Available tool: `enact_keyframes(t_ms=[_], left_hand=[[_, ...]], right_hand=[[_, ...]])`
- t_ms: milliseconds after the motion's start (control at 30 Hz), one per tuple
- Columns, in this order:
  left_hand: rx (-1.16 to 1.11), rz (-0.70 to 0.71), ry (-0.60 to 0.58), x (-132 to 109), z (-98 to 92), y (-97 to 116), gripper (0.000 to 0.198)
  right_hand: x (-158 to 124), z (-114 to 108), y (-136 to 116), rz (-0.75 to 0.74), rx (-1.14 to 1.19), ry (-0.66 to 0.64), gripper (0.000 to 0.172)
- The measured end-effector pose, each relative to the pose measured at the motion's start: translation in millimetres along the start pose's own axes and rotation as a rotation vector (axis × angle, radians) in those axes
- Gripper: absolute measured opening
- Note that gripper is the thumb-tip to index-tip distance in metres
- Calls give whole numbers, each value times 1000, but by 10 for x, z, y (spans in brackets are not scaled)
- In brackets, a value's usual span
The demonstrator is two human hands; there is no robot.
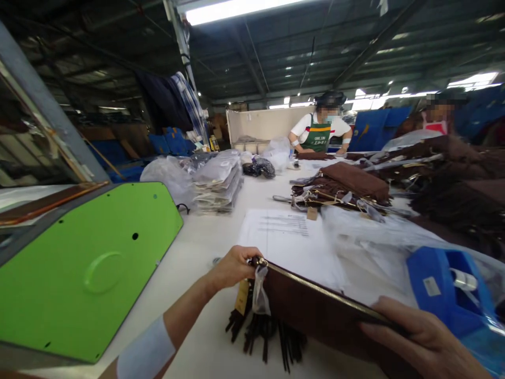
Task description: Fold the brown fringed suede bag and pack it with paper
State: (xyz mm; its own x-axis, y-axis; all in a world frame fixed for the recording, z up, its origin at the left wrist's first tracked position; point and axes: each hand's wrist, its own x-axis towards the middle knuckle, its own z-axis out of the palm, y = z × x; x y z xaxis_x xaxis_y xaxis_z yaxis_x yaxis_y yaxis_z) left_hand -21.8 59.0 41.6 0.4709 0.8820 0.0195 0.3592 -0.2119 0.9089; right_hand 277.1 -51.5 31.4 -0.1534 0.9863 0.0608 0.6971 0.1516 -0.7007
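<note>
A dark brown fringed pouch (315, 305) hangs upright between my hands over the white table. Along its top edge runs a gold zipper, which looks closed. My left hand (235, 267) pinches the top left corner, at the zipper end. Just below it dangle a plastic-wrapped zipper pull (260, 292) and a tan tag (242, 297). My right hand (418, 331) grips the pouch's right end, thumb on one side and fingers on the other. Dark fringe strips (276, 337) hang under the left part. Behind the pouch lie printed sheets (284, 231).
A green board (130, 263) stands at the left. Stacked plastic-wrapped packets (219, 181) sit at the back. More brown pouches (351, 181) pile up on the right, near clear plastic and a blue bin (430, 279). A person in a green apron (317, 138) stands across the table.
</note>
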Motion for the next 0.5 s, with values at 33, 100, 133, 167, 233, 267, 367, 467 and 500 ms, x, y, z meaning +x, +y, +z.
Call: enact_keyframes(t_ms=[33, 100, 133, 167, 233, 267, 367, 467, 500], left_hand=[[-37, -10, 3, 14, -20, 36, 11], [-87, 1, 22, 4, -94, 146, 13], [-115, 4, 35, -13, -145, 210, 13], [-140, 6, 44, -31, -201, 270, 13], [-156, 2, 39, -52, -318, 362, 13], [-133, 4, 26, -48, -373, 386, 13], [0, 34, -3, 40, -524, 391, 14], [128, 100, 64, 175, -679, 402, 12], [176, 128, 98, 208, -734, 426, 11]], right_hand=[[43, -83, -58, -17, -23, 15, 39], [126, -251, -185, -68, -71, 40, 40], [167, -328, -245, -94, -93, 47, 40], [212, -395, -301, -116, -113, 54, 40], [319, -490, -393, -153, -142, 62, 42], [384, -517, -428, -172, -158, 61, 42], [615, -537, -512, -257, -272, 54, 40], [822, -543, -605, -365, -459, 104, 35], [864, -552, -643, -401, -516, 140, 34]])
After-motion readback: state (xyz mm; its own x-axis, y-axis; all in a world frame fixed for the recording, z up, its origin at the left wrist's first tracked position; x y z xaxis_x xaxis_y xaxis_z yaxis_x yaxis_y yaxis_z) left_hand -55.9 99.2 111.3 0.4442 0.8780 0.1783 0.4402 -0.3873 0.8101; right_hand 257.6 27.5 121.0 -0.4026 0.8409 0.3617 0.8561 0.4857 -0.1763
